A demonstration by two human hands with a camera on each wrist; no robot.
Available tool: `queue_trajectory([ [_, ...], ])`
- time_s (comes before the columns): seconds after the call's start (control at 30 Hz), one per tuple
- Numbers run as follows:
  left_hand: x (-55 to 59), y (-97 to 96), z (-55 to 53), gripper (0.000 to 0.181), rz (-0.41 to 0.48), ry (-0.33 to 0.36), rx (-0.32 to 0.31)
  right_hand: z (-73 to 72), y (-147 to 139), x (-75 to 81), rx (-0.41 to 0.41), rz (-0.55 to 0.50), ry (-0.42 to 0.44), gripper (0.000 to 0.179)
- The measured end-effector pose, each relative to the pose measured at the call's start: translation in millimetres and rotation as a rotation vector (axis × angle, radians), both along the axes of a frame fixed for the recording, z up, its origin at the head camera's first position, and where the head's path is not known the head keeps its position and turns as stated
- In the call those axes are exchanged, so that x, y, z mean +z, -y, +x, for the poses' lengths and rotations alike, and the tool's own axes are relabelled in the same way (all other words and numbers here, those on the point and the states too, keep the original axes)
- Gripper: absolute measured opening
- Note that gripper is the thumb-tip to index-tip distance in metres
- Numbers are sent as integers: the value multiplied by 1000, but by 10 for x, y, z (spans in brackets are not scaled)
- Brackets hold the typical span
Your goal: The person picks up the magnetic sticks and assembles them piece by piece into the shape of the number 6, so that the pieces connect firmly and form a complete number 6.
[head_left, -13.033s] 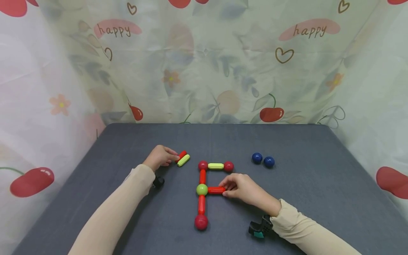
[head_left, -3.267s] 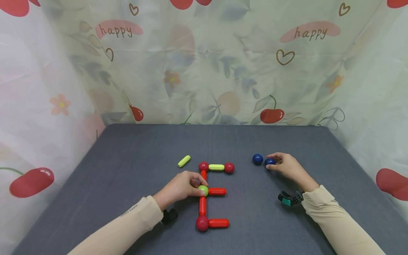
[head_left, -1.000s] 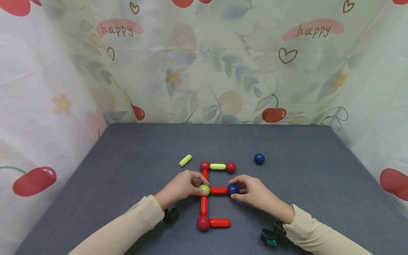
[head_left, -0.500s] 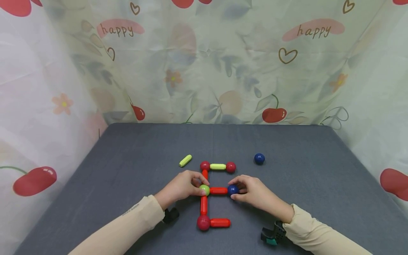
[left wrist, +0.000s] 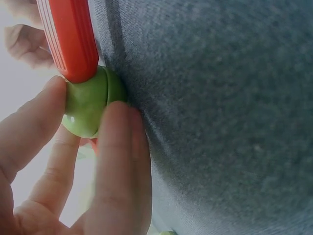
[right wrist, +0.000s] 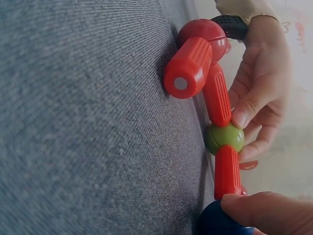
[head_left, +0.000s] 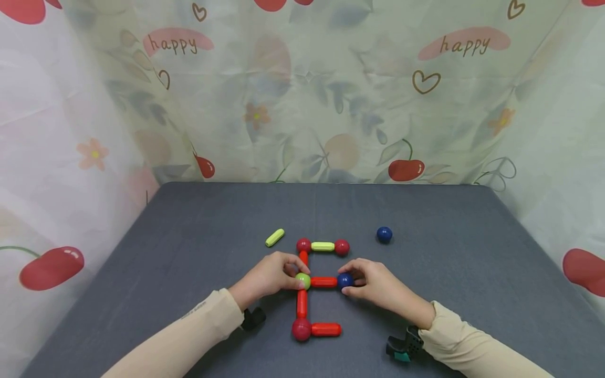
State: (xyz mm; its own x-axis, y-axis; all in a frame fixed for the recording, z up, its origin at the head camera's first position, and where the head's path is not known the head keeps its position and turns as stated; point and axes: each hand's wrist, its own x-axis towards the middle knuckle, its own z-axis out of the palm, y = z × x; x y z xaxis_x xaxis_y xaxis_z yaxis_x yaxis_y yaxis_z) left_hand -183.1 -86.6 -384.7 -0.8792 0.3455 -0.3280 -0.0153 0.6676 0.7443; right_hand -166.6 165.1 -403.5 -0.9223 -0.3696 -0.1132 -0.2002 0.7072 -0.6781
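My left hand (head_left: 273,274) pinches the green ball (left wrist: 90,103) at the middle of a row of magnetic rods and balls lying on the table. From that ball a red rod (head_left: 324,282) runs right to a blue ball (head_left: 345,281), which my right hand (head_left: 375,282) holds between thumb and fingers. Another red rod (head_left: 302,304) joins the green ball to the near red ball (head_left: 301,329). A red rod (right wrist: 188,68) sticks out from this ball, its metal end bare. The far red ball (head_left: 304,245) links by a yellow-green rod (head_left: 323,246) to another red ball (head_left: 342,247).
A loose yellow-green rod (head_left: 274,238) lies beyond my left hand. Further right, a second blue ball (head_left: 384,234) rests alone on the dark grey table (head_left: 212,215). A printed curtain (head_left: 302,105) hangs along the table's back and sides.
Since the older frames, a red rod has joined the near red ball. My right hand has brought one blue ball to the middle rod's end. Over the last second, both hands stay still.
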Motion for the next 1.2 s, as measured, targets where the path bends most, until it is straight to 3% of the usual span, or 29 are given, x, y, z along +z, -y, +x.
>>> queue_trajectory([
  [0.17, 34, 20, 6, 22, 11, 0, -9, -2, -10, -12, 19, -1, -20, 32],
  [0.27, 106, 60, -18, 23, 18, -37, 11, 0, -21, -15, 33, -6, -35, 32],
  [0.43, 229, 179, -143, 22, 32, -127, 134, -2, -27, -12, 37, -15, -41, 32],
  [0.57, 252, 326, -278, 24, 35, -166, 225, -1, -24, -8, 35, -15, -40, 32],
  [0.7, 185, 471, -428, 28, 58, -124, 288, 2, -31, -6, 37, -11, -35, 32],
  [0.97, -10, 584, -748, 33, 133, 47, 387, -8, -46, -15, 42, -22, -34, 31],
  [1.07, -48, 588, -809, 34, 123, 74, 399, -6, -43, -11, 47, -27, -33, 32],
  [1.2, -78, 567, -848, 36, 85, 53, 377, -7, -38, -5, 42, -25, -32, 32],
])
